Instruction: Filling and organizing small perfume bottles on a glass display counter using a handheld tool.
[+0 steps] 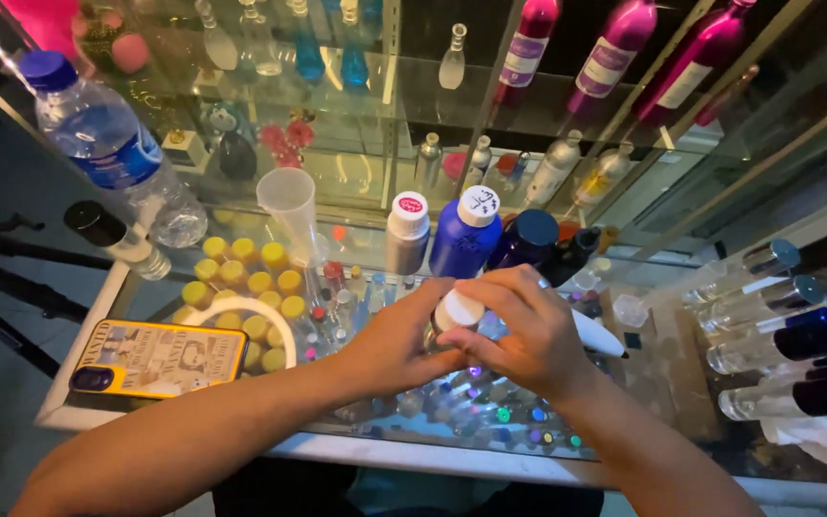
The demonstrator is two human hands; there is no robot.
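Left hand: the left hand (396, 342) curls shut around the lower part of a small bottle (444, 330), steadying it above the glass bench (433, 450)
Right hand: the right hand (519, 330) closes its fingers (490, 292) over the bottle's white cap (458, 309), with a white pen (593, 335) tucked under the palm
Why held so: likely one hand braces while the other grips the cap, judging by the pose
Behind: a silver bottle (407, 233), a blue bottle (468, 233) and a dark blue bottle (525, 239) stand just beyond the hands
Left side: a phone (160, 359) lies near the bench's left edge, yellow caps (251, 282) and a clear cup (289, 206) beside it
Right side: a row of clear vials (777, 335) lies well apart
Open room: little; only the near edge strip is bare
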